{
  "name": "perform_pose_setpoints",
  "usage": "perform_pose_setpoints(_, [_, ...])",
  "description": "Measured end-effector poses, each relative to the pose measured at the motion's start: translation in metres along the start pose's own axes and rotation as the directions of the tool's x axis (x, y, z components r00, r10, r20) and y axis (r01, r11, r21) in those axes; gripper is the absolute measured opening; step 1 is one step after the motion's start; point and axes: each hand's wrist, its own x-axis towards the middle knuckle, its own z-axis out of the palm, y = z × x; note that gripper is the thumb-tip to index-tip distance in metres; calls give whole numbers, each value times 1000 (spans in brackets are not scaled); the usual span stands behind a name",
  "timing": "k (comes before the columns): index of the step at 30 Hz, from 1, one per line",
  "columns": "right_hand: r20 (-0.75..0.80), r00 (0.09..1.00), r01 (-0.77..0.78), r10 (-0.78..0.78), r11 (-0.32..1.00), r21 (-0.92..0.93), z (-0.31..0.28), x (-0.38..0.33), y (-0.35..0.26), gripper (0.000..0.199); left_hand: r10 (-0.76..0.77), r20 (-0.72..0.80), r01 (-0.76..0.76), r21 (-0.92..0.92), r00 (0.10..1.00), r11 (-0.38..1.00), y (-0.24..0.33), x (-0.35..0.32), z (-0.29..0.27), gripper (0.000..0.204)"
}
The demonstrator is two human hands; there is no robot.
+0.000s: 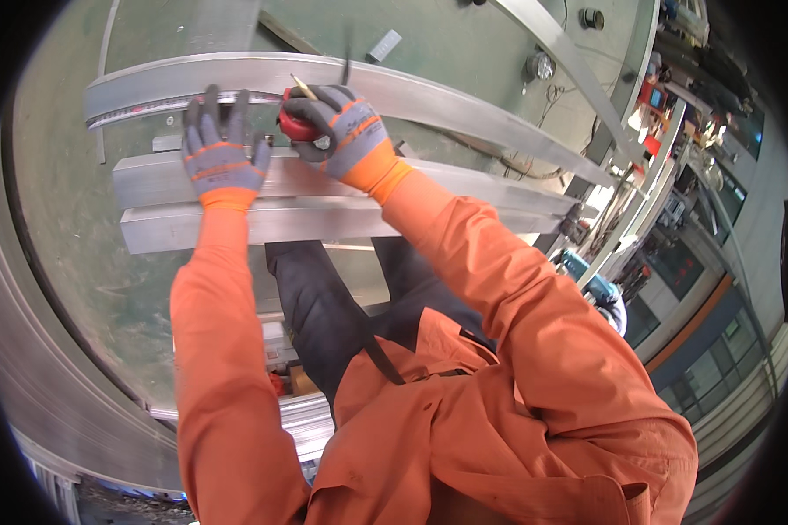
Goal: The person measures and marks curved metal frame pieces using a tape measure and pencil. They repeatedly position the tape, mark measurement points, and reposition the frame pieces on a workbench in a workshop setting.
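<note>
My right hand [352, 133], in a grey glove with orange stripes, is closed round a red tape measure [298, 128]. A pencil [304, 87] sticks up between its fingers. The tape's pale blade [144, 109] runs left along the near side of a long silvery metal bar [464, 107]. My left hand [222, 162], gloved alike, lies flat with fingers spread, its fingertips over the blade and at the bar's near edge. Under my wrists lie two more metal bars, one farther [153, 179] and one nearer [158, 229], side by side.
A small metal block [383, 46] lies on the green surface [52, 175] beyond the far bar. Another long bar [556, 52] slants at the upper right. Cables, a blue tool [597, 287] and shop equipment crowd the right side. Below my left sleeve sit stacked metal strips [309, 422].
</note>
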Motion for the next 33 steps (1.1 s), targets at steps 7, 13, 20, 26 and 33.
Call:
perform_pose_setpoints(7, [-72,945,-325,318,939,-117,-152,-185,162,49,109,-124,-106,32,986,994,8,2,0,77])
perform_pose_setpoints(13, [-244,810,-584,533,768,-261,-219,-323,309,42,178,-180,-168,69,967,983,16,0,11,72])
perform_pose_setpoints(20, [-224,800,-600,556,752,-273,-219,-337,334,43,222,350,-232,-14,910,973,236,-31,50,68])
perform_pose_setpoints(26, [-311,843,-501,439,851,-159,-211,-339,348,40,611,222,-586,-174,760,791,383,-28,117,74])
perform_pose_setpoints(33, [-334,862,-458,381,869,-189,-205,-306,310,52,555,295,-556,-89,778,827,392,-23,140,83])
